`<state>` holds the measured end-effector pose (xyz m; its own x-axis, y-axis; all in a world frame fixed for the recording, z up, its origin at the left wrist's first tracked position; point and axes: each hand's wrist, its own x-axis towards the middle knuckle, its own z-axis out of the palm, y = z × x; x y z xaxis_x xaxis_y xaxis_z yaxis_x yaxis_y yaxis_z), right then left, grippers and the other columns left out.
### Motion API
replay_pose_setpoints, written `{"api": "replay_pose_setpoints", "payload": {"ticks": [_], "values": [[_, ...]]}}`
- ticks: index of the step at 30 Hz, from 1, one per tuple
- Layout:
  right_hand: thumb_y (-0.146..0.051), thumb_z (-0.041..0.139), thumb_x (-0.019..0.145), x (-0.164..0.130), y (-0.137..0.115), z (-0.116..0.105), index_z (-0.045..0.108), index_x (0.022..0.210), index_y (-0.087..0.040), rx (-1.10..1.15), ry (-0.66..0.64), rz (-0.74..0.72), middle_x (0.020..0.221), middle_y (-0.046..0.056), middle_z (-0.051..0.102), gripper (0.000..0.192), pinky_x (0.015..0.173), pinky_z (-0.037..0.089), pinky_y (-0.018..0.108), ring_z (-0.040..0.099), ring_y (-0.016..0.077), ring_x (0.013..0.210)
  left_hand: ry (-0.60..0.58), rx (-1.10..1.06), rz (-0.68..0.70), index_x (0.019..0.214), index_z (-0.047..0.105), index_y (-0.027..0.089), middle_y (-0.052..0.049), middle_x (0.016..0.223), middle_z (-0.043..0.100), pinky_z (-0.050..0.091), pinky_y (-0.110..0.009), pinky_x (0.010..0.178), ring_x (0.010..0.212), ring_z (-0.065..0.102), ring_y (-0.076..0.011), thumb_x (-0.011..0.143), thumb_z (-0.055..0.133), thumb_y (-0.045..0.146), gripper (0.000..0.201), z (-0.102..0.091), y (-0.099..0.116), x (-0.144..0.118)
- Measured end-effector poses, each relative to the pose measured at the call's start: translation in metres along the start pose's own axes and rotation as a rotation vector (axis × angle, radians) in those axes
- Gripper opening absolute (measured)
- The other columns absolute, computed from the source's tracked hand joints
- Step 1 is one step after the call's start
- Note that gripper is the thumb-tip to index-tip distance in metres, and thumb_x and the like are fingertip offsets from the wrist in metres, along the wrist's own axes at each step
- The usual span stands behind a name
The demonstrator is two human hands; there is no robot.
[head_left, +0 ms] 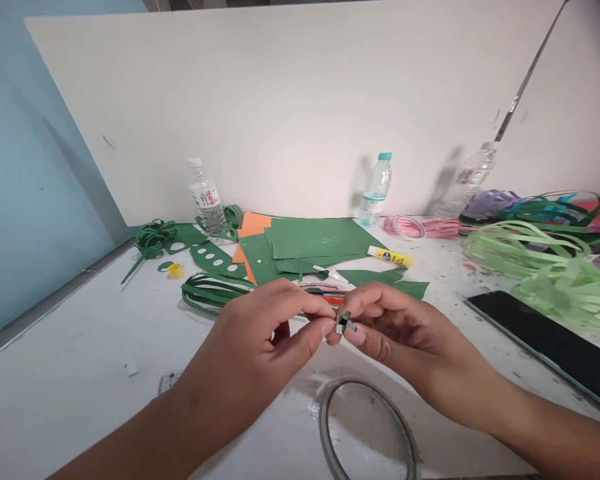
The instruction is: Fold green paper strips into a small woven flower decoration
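Just above the clear round tape ring (367, 427), the left hand (253, 350) and right hand (395, 333) both pinch a small folded green paper piece (345, 323) between closed fingertips.

Three water bottles (207, 198), one glue stick (391, 256), one tape ring (367, 427), two hands (250, 353).

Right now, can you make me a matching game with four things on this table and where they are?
Things:
1. glue stick
2. yellow cap
3. tape roll
4. small green paper piece

Places:
A. pinched between the fingertips of the left hand and the right hand
B. on the table's near edge, below the hands
C. far left, near curled green strips
D. right of the green paper sheets

Pairs: 1-D, 2-C, 3-B, 4-A
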<state>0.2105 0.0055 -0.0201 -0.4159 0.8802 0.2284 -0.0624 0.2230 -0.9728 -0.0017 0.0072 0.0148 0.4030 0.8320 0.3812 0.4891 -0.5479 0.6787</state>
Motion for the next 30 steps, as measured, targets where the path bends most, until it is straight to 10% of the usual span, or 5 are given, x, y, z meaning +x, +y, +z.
{"api": "replay_pose_setpoints", "payload": {"ticks": [14,30], "values": [[-0.028,0.064,0.098,-0.0011,0.0012,-0.0001,0.066,0.105,-0.032,-0.122,0.004,-0.043,0.102,-0.004,0.069,0.008,0.088,0.049,0.025,0.063,0.0117,0.098,-0.059,-0.105,-0.172,0.091,0.074,0.037,0.013,0.085,0.070,0.039,-0.015,0.051,0.062,0.051,-0.0066,0.093,0.065,0.029,0.013,-0.0032,-0.0011,-0.0012],[-0.027,0.057,0.103,0.0023,0.0025,-0.0015,0.063,0.105,-0.027,0.170,-0.074,0.084,0.095,-0.002,0.069,0.006,0.081,0.046,0.024,0.061,0.0109,0.090,0.009,0.082,0.029,0.098,0.068,0.031,0.009,0.096,0.065,0.041,-0.016,0.052,0.056,0.047,-0.0040,0.091,0.069,0.022,0.012,0.0013,-0.0020,-0.0017]]}}
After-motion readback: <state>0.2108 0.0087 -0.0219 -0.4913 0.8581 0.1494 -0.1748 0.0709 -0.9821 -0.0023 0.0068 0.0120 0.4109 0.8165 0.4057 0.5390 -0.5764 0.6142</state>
